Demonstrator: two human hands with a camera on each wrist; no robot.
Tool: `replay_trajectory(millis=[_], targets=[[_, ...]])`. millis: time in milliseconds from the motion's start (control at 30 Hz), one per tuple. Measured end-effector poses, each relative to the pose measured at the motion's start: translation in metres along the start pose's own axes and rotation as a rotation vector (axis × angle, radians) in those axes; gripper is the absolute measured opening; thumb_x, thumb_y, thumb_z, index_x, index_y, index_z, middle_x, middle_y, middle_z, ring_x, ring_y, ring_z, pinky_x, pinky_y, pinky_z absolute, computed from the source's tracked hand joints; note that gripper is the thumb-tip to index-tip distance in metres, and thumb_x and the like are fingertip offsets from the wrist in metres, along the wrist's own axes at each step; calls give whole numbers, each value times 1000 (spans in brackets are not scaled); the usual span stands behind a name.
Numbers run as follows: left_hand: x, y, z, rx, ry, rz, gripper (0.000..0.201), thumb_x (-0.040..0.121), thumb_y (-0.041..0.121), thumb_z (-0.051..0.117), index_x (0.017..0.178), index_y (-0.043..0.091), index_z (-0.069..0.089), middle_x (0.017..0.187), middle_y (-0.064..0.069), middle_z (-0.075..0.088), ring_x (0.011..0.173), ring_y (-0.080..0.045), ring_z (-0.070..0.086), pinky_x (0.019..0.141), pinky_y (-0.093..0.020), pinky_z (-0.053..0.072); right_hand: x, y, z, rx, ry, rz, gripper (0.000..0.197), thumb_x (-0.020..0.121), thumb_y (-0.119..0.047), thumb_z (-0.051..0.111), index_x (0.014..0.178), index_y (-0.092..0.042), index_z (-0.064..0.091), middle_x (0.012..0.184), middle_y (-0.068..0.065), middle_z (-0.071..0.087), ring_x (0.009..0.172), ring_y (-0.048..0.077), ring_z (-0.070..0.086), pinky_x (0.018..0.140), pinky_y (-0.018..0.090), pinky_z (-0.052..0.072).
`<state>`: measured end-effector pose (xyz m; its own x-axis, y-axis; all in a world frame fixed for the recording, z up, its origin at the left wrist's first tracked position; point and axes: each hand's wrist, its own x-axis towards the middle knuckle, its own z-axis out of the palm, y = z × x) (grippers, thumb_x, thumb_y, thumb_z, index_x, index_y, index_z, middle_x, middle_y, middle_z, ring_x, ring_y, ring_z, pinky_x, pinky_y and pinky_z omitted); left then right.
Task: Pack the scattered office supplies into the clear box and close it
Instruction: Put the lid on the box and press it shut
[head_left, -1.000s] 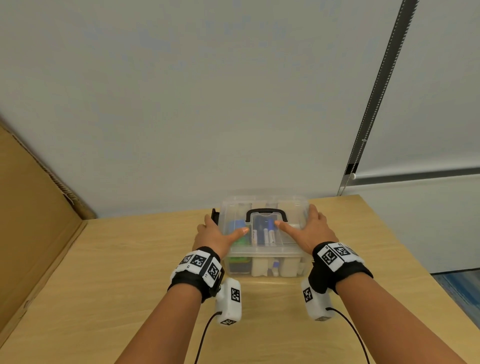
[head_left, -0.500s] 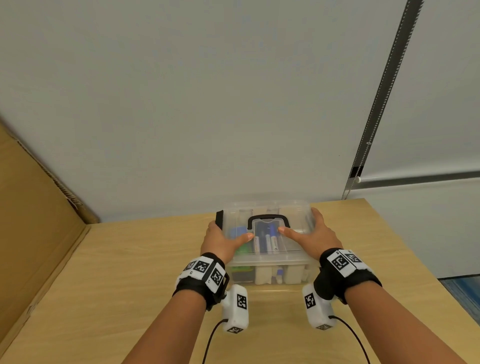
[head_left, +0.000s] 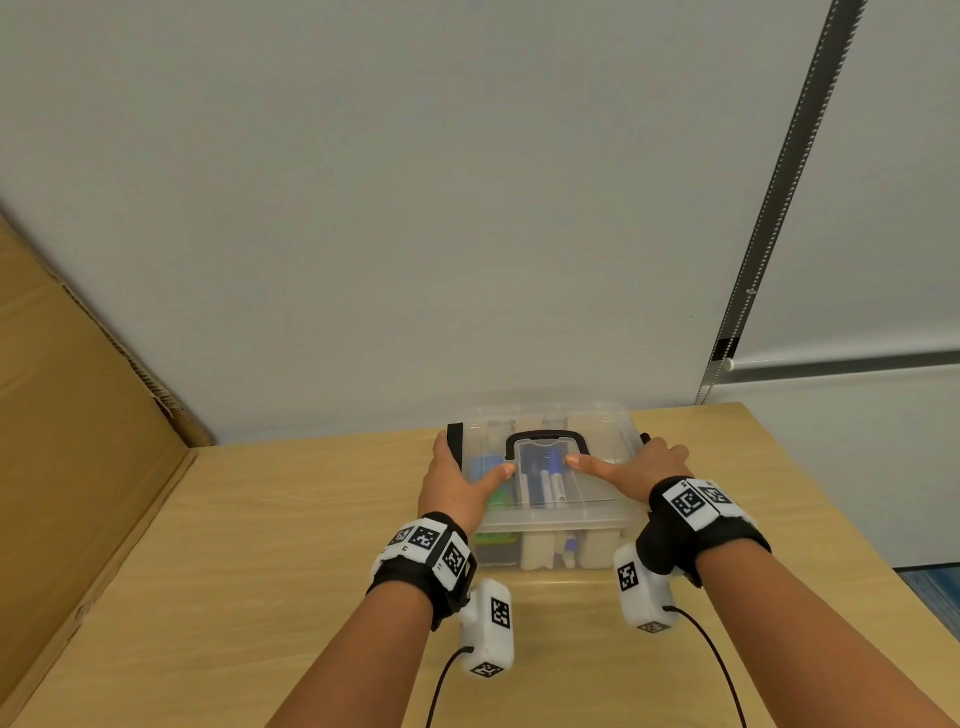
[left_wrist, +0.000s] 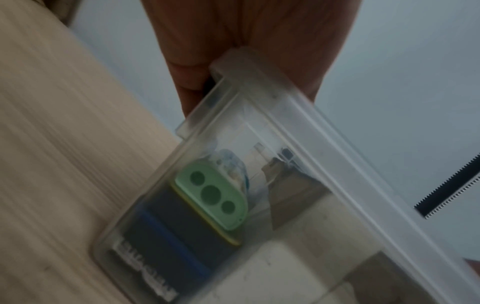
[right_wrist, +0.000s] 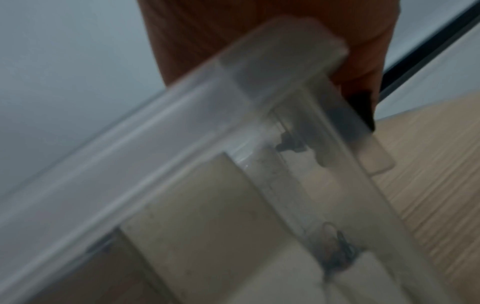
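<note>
Two forearms with marker-covered wristbands are seen nearest the camera, a white camera pod with a black cable hanging under each wrist.

Just beyond the wrists, the clear box stands on the wooden table, with its lid laid on top. Through the box's near wall, pale dividers and small items are seen, among them a green piece with three round holes lying on a dark block at the box's left end. In the right wrist view, paper clips can be made out inside the box's right end, though blurred.

The left hand is laid over the box's left edge: the thumb is stretched flat on the lid toward the black handle, and the fingers are curled down over the side at the black latch. The right hand mirrors it on the box's right edge, thumb flat on the lid and fingers wrapped over the side, where a dark latch is seen against the fingertips. The box is thus gripped between both hands at its two ends.

Blue and white markers are seen through the lid, under the handle, between the two thumbs.

Behind the box a pale wall rises. Left of the box a cardboard sheet leans, and right of the box a dark toothed strip runs up the wall.
</note>
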<state>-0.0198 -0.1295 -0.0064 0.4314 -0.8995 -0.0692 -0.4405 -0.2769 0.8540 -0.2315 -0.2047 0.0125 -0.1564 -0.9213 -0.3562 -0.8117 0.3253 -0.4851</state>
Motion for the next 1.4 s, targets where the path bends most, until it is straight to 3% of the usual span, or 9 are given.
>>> replay_trajectory(millis=[200, 333, 433, 567, 800, 933, 1100, 1233, 1400], targets=[[5, -3, 2, -24, 9, -1, 89, 70, 47, 77, 141, 20, 31, 134, -2, 54, 119, -24, 54, 101, -40, 47, -2, -3, -1, -78, 223, -114, 119, 43, -80, 71, 132, -12, 31, 129, 15, 35, 117, 34, 44, 87, 45, 47], [8, -4, 4, -32, 18, -8, 90, 71, 46, 77, 142, 18, 29, 134, -4, 54, 119, -24, 54, 101, -40, 47, -3, -1, 7, 38, 199, -177, 112, 50, -81, 66, 134, -20, 24, 128, 13, 47, 112, 34, 54, 86, 46, 51], [12, -7, 5, 42, 15, -7, 100, 68, 57, 73, 144, 16, 23, 143, -6, 44, 124, -25, 50, 102, -43, 46, -1, 6, 14, 70, 259, -198, 120, 50, -88, 58, 143, -22, 21, 135, 8, 50, 114, 32, 57, 85, 43, 51], [14, -11, 9, 20, 16, 3, 103, 69, 55, 74, 145, 16, 18, 145, -8, 40, 126, -26, 48, 103, -43, 46, 4, 9, 17, 77, 281, -176, 127, 42, -95, 49, 141, -19, 32, 134, 5, 54, 113, 30, 58, 83, 42, 53], [20, -21, 14, 28, 48, 43, 100, 67, 60, 71, 144, 19, 22, 142, -5, 44, 126, -25, 49, 101, -45, 47, 5, 4, 20, -135, 340, -197, 105, 61, -87, 47, 133, -10, 39, 122, 9, 57, 97, 31, 63, 65, 35, 46], [23, -22, 15, 59, 46, 43, 100, 65, 67, 67, 143, 20, 25, 144, -5, 42, 126, -25, 49, 101, -46, 47, 10, 7, 20, 66, 324, -222, 106, 57, -85, 56, 134, -15, 40, 125, 6, 57, 104, 29, 61, 76, 41, 54], [25, -20, 13, 104, 49, 32, 92, 71, 63, 65, 142, 19, 27, 143, -4, 44, 123, -26, 51, 100, -45, 47, 9, 9, 18, 135, 295, -241, 105, 57, -83, 59, 136, -18, 39, 128, 4, 55, 109, 27, 59, 82, 42, 54], [25, -12, 9, 248, 72, 19, 78, 83, 56, 56, 141, 12, 30, 139, -11, 45, 123, -32, 48, 100, -48, 44, 11, 10, 13, 186, 245, -263, 90, 72, -69, 61, 139, -15, 36, 133, 7, 51, 117, 28, 54, 92, 41, 49], [9, -11, -18, 381, -70, 49, 69, 89, 57, 43, 142, 14, 32, 141, -12, 45, 126, -32, 45, 105, -45, 40, -12, 18, 8, 125, 168, -281, 84, 88, -57, 49, 150, -13, 12, 156, 14, 17, 138, 35, 30, 109, 47, 33]])
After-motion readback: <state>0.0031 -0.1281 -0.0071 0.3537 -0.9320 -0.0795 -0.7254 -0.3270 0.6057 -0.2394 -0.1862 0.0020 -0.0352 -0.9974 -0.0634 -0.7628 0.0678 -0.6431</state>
